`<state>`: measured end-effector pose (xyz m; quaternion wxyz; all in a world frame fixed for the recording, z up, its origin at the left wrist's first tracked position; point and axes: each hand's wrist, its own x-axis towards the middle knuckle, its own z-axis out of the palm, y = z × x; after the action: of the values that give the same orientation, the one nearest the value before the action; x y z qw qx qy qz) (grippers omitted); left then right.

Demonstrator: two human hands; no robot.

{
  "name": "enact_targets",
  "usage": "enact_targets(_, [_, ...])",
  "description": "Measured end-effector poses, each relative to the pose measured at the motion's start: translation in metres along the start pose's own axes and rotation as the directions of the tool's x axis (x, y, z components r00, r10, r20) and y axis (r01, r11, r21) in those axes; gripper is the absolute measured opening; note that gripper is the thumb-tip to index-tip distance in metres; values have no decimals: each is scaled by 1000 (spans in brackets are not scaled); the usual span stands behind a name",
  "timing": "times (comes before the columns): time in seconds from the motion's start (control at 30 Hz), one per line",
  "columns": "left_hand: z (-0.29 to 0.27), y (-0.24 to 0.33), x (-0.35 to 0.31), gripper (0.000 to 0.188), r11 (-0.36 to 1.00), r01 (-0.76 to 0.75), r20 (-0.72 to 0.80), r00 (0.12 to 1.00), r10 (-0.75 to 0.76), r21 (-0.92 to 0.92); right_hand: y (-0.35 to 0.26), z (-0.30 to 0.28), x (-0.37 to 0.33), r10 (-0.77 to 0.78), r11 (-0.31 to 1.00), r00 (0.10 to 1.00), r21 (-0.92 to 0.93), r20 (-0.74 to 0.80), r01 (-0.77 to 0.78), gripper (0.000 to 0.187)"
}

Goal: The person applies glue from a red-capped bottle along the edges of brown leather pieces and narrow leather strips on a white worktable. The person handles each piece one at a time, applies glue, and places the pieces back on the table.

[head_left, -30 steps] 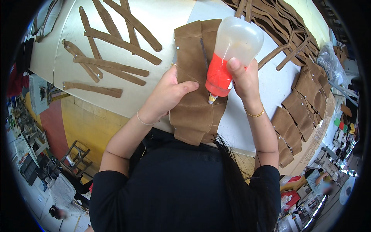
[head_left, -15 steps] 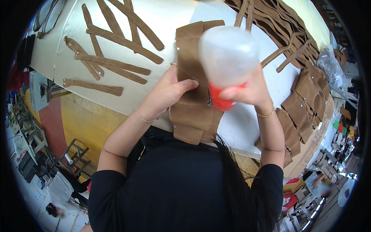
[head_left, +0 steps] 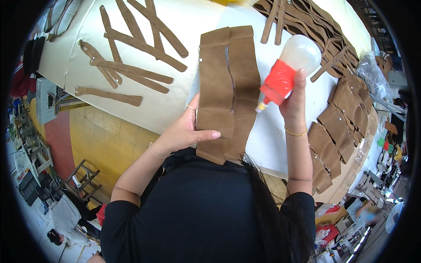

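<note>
A brown leather panel (head_left: pixel 215 83) lies on the table before me, with a long zipper-like slit (head_left: pixel 231 79) running down it. My left hand (head_left: pixel 191 129) grips its left edge, thumb on top and fingers out of sight beneath. To the right of the panel, my right hand (head_left: pixel 294 96) holds a translucent squeeze bottle (head_left: pixel 302 52) wrapped in red tape. Its narrow tip points down and left, apart from the leather. Part of the bottle's red band is covered by my fingers.
Several brown leather straps (head_left: pixel 144 50) lie spread at the left. More straps (head_left: pixel 307 22) are heaped at the far right, with slit leather panels (head_left: pixel 344 109) overlapping below them. A clear plastic bag (head_left: pixel 375 74) sits beyond. Two blurred people are in the background.
My right hand has drawn the bottle off the panel to the right and tilted it. My left hand has slid nearer along the panel's edge. The slit shows in full now.
</note>
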<state>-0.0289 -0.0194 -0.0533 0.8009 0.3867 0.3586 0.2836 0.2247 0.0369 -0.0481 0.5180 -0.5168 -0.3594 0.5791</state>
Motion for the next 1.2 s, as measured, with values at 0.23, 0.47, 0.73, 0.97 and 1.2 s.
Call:
enact_targets(0.23, [14, -4, 3, 93, 939, -272, -94, 951, 296, 209, 2, 13, -3, -218, 969, 976, -121, -2, 216, 62])
enact_targets(0.47, [21, 17, -7, 80, 967, -40, -76, 995, 61, 252, -9, 22, -8, -248, 945, 967, -204, 61, 255, 56])
enact_targets(0.73, [20, 19, -7, 84, 959, -51, -67, 995, 73, 279, -13, 30, -9, -247, 905, 958, -319, 143, 281, 53])
enact_targets(0.97, [18, 16, -5, 84, 961, -70, -60, 994, 89, 266, -11, 30, -12, -231, 900, 961, -342, 151, 270, 51])
enact_targets(1.2, [20, 18, -3, 83, 971, -81, -83, 991, 102, 226, -4, 30, -21, -280, 926, 956, -237, 92, 294, 51])
